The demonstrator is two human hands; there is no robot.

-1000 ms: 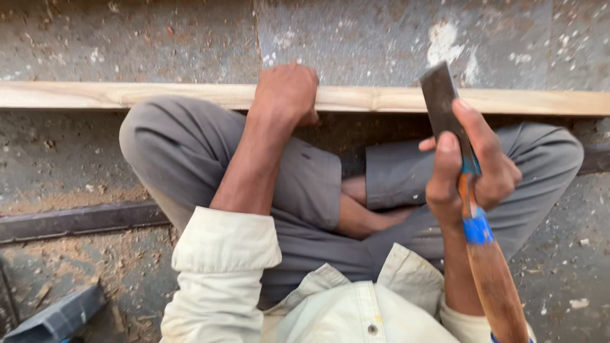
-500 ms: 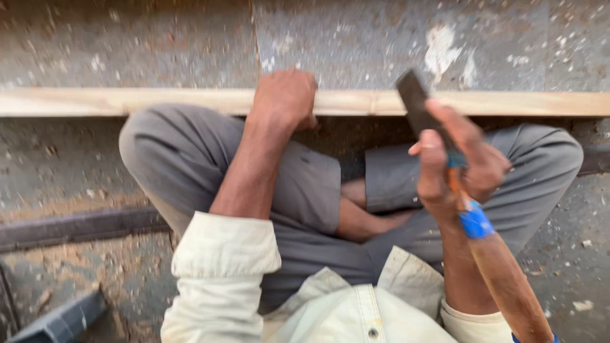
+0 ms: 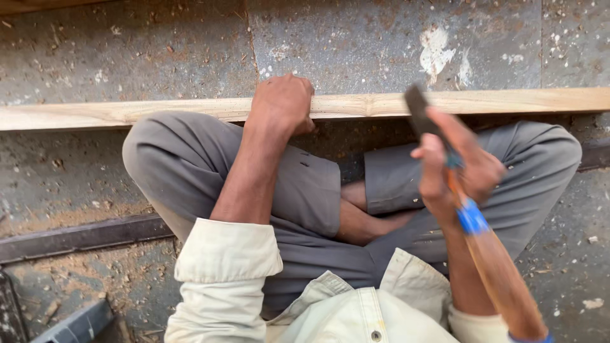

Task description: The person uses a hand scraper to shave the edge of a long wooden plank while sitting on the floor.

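I sit cross-legged on a dusty floor. A long pale wooden plank [image 3: 127, 113] lies across in front of my knees. My left hand [image 3: 283, 101] is closed over the plank's near edge, pressing it down. My right hand [image 3: 454, 168] grips a tool [image 3: 489, 254] with a brown wooden handle wrapped in blue tape and a dark flat metal head [image 3: 419, 114]. The head is blurred and hovers just at the plank's near edge, right of my left hand.
Grey stone floor [image 3: 356, 44] strewn with sawdust and wood chips. A dark metal bar [image 3: 76, 236] lies on the floor at left. A dark object [image 3: 76, 324] sits at the bottom left corner. My grey-trousered legs [image 3: 190, 165] fill the middle.
My right hand has swung the tool down and leftwards, so its dark head has dropped from above the plank to the plank's near edge. My left hand has stayed on the plank.
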